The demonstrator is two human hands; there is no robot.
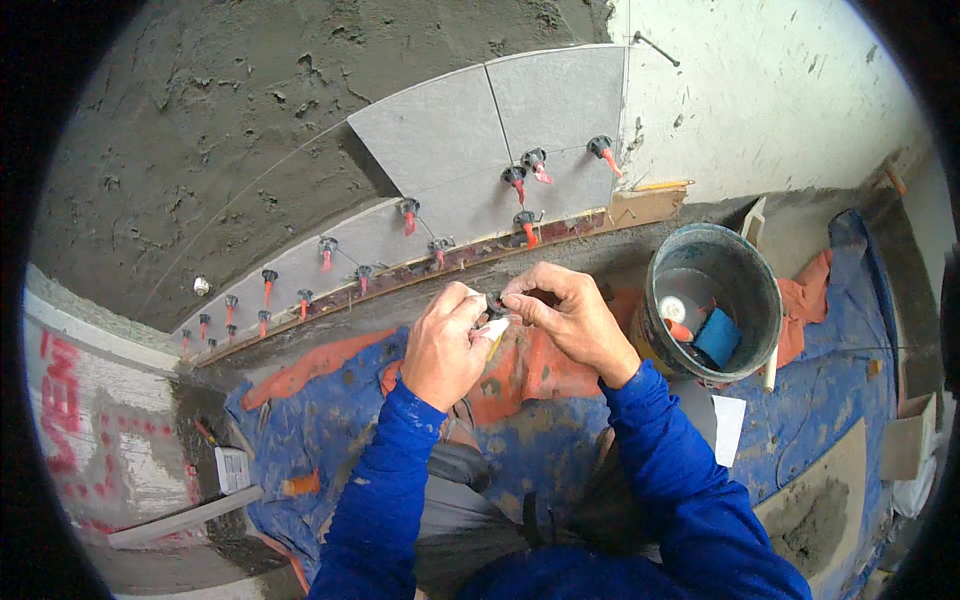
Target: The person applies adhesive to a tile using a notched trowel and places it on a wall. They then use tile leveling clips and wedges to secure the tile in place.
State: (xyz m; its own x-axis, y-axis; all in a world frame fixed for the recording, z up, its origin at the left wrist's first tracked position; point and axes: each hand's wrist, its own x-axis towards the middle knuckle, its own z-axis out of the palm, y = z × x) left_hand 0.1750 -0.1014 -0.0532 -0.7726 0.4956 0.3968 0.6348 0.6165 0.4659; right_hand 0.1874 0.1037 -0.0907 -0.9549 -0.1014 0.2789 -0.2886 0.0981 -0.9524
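My left hand [447, 345] and right hand [572, 318] meet in front of the wall, fingers pinched around a small black piece [497, 304]. It resembles the black tile-levelling caps on the wall, though my fingers hide most of it. White wrapping [494, 329] shows at the left fingertips, with a bit of yellow below it. Beyond my hands, grey tiles [435, 125] are set on the wall. Along their joints stand several levelling caps with red-orange clips, one of them a cap [526, 222] just above my right hand.
A dark bucket [655, 275] holding murky water, a blue sponge [717, 337] and a white round item stands right of my hands. Blue sheeting [545, 450] covers the floor. Wet mortar [230, 130] coats the wall at left. A pencil [663, 185] rests on a wooden ledge.
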